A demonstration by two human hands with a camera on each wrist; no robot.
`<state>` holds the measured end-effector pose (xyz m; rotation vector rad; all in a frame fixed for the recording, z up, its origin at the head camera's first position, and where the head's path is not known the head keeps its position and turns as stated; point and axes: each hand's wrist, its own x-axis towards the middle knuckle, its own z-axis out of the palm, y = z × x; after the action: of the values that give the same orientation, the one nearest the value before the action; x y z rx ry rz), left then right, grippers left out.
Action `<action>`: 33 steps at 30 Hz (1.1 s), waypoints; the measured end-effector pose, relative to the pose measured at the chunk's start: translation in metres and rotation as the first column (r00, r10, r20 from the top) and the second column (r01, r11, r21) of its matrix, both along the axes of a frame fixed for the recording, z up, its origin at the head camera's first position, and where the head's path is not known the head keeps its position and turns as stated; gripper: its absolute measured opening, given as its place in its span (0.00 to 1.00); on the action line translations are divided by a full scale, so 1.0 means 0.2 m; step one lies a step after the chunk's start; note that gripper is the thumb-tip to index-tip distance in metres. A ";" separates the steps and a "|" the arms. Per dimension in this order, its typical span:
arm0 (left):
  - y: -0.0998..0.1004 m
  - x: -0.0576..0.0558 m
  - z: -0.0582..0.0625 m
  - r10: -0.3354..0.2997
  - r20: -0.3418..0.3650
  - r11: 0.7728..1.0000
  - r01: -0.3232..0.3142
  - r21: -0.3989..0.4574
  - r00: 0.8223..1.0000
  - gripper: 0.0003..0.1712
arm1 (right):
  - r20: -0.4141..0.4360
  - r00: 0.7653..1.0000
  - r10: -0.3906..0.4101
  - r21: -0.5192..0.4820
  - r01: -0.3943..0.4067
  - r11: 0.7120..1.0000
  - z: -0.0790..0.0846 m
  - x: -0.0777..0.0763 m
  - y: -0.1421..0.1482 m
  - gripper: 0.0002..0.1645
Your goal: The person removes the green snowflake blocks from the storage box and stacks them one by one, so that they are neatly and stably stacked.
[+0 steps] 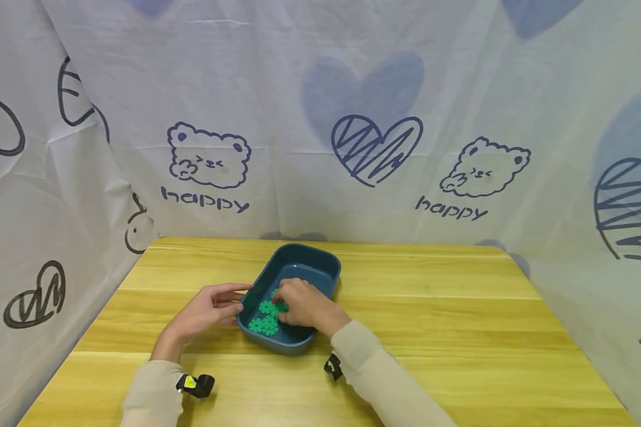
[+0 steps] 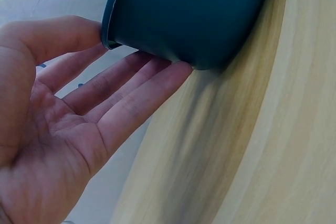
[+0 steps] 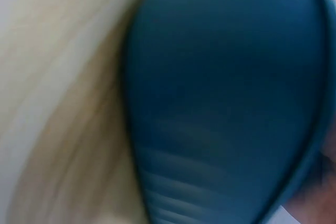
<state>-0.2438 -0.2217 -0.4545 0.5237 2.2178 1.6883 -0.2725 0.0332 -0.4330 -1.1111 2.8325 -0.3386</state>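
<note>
Green notched discs (image 1: 268, 325): several, loose, overlapping, in the near end of the dark blue-green bin (image 1: 285, 349). Right hand (image 1: 301, 305): fingers bent, reaching down among the discs; whether one is pinched, cannot tell. Left hand (image 1: 208, 311): fingers extended, touching the bin's outer wall, thumb at the rim. Bin: rounded corners, upright on the wood-grain table (image 1: 432, 320). Sleeves (image 1: 384, 379): two, beige. Backdrop cloth (image 1: 294, 196): pale, printed with hearts, bears and "happy".
</note>
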 end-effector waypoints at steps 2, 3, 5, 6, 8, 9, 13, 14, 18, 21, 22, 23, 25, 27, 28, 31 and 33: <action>0.00 0.00 0.00 0.002 0.001 1.000 -0.002 -0.001 1.000 0.30 | -0.003 1.000 0.012 -0.031 -0.013 0.999 0.02 0.00 0.01 0.18; 0.00 0.00 0.00 0.001 0.001 1.000 -0.001 0.000 1.000 0.30 | -0.008 1.000 0.020 -0.046 -0.020 0.999 0.04 0.01 0.02 0.18; 0.00 0.00 0.00 0.002 -0.001 1.000 -0.002 0.000 1.000 0.30 | -0.008 0.999 0.031 -0.082 -0.032 0.996 0.06 0.01 0.04 0.18; 0.00 0.00 0.00 0.002 -0.001 1.000 -0.002 0.001 1.000 0.30 | -0.009 0.999 0.037 -0.098 -0.037 0.994 0.07 0.01 0.05 0.18; 0.00 0.00 0.00 0.007 -0.002 1.000 -0.007 0.000 1.000 0.30 | -0.001 0.999 0.055 -0.140 -0.054 0.989 0.10 0.02 0.07 0.18; 0.00 0.00 0.00 0.009 -0.003 1.000 -0.009 -0.003 1.000 0.30 | 0.001 0.998 0.063 -0.157 -0.062 0.986 0.12 0.02 0.09 0.18; 0.00 0.00 0.00 0.021 -0.006 1.000 -0.021 0.000 1.000 0.30 | -0.008 0.997 0.081 -0.216 -0.081 0.973 0.17 0.04 0.14 0.17; 0.00 0.00 0.00 0.021 -0.008 1.000 -0.021 0.001 1.000 0.30 | -0.012 0.997 0.076 -0.222 -0.076 0.972 0.18 0.04 0.16 0.16; 0.00 0.01 0.01 0.015 -0.012 1.000 -0.015 0.007 1.000 0.30 | -0.001 0.999 0.040 -0.248 -0.039 0.968 0.21 0.05 0.25 0.15; 0.00 0.01 0.01 0.016 -0.007 1.000 -0.016 0.009 1.000 0.30 | 0.008 1.000 0.018 -0.266 -0.015 0.964 0.23 0.07 0.32 0.14; 0.00 0.01 0.01 0.019 -0.007 1.000 -0.019 0.005 1.000 0.30 | 0.009 1.000 0.012 -0.270 -0.009 0.963 0.23 0.07 0.35 0.14; 0.01 0.01 0.01 0.024 -0.001 1.000 -0.024 0.004 1.000 0.30 | 0.009 1.000 0.004 -0.272 -0.002 0.962 0.23 0.07 0.38 0.13; 0.01 0.01 0.01 0.026 0.002 1.000 -0.026 -0.003 1.000 0.30 | 0.011 1.000 -0.010 -0.272 0.013 0.962 0.23 0.07 0.43 0.13; 0.01 0.01 0.01 0.036 0.012 0.999 -0.036 -0.008 0.999 0.30 | 0.014 1.000 -0.026 -0.268 0.028 0.963 0.21 0.07 0.48 0.12; 0.01 0.01 0.01 0.034 0.012 0.999 -0.034 -0.010 0.999 0.30 | 0.016 0.999 -0.030 -0.267 0.033 0.963 0.21 0.07 0.51 0.12; 0.01 0.01 0.01 0.038 0.021 0.999 -0.038 -0.010 0.999 0.30 | 0.008 0.999 -0.040 -0.258 0.041 0.965 0.18 0.07 0.58 0.11; 0.01 0.01 0.01 0.038 0.019 0.999 -0.038 -0.012 0.999 0.30 | 0.016 0.999 -0.049 -0.258 0.051 0.965 0.16 0.07 0.62 0.09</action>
<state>-0.2417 -0.2194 -0.4520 0.4631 2.2366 1.6908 -0.2582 0.1574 -0.4009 -1.0747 2.8729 -0.7342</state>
